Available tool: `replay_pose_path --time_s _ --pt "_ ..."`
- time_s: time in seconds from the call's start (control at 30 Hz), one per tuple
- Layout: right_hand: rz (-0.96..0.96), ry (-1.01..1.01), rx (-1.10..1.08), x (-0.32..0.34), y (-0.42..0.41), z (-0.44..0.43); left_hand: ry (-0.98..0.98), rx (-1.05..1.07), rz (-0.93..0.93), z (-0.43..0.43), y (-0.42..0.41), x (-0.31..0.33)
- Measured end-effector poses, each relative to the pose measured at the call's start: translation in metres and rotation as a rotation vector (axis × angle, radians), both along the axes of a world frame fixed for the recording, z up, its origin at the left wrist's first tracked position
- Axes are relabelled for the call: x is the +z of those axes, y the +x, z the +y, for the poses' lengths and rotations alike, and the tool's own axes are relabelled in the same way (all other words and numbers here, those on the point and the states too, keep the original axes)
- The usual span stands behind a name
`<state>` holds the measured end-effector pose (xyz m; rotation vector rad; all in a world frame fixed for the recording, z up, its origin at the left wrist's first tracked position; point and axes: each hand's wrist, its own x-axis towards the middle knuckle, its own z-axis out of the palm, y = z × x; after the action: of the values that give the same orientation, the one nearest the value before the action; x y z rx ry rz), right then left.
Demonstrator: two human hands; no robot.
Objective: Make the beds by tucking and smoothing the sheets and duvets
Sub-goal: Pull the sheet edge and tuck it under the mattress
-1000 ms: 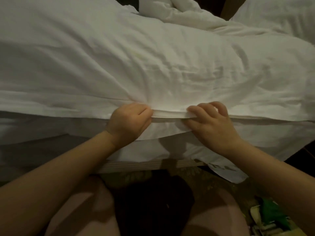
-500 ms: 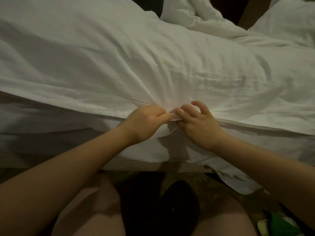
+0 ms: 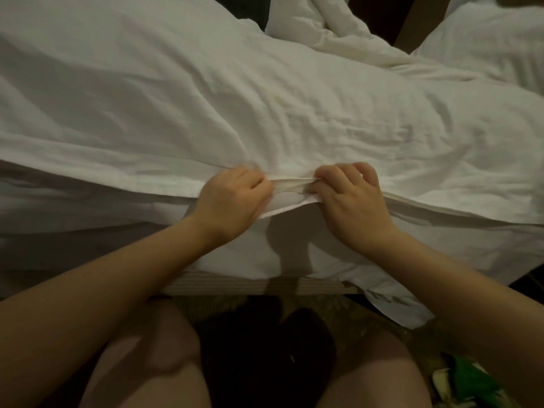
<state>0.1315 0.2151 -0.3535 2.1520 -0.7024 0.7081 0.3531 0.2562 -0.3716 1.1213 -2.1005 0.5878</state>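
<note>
The hemmed edge of the wrinkled white cotton duvet (image 3: 294,113) is pinched (bunched between them) by left hand (image 3: 232,198) and right hand (image 3: 350,201), fingers (image 3: 332,173) curled around it.

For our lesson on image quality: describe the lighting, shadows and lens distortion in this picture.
Head view throughout: dim, warm light, brightest on the duvet mid-frame, foreground near black; left hand and right hand cast soft shadows on the sheet below; wide lens bows the duvet's edge.
</note>
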Motion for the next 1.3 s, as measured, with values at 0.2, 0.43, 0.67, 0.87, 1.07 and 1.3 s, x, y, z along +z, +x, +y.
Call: replay_pose_path --time_s 0.2,0.43,0.67,0.87,1.07,1.3 --pt "-0.105 -0.082 0.057 0.01 0.0 0.0 0.022 -0.157 0.163 0.019 -0.006 0.018" --pt "-0.125 -0.072 0.045 0.011 0.001 0.0 -0.012 -0.03 0.006 0.016 -0.007 -0.004" --pt "-0.141 -0.074 0.05 0.013 0.001 0.003 -0.054 -0.088 0.025 0.011 0.001 0.013" --pt "-0.064 -0.18 0.147 0.009 -0.009 -0.01 0.081 -0.208 0.04 0.0 0.009 0.026" --pt "0.112 -0.211 0.343 0.003 -0.019 -0.012 0.199 -0.109 -0.014 -0.009 0.014 0.022" --pt "0.243 -0.187 0.143 -0.017 -0.021 -0.014 0.108 -0.109 -0.102 -0.006 0.008 0.005"
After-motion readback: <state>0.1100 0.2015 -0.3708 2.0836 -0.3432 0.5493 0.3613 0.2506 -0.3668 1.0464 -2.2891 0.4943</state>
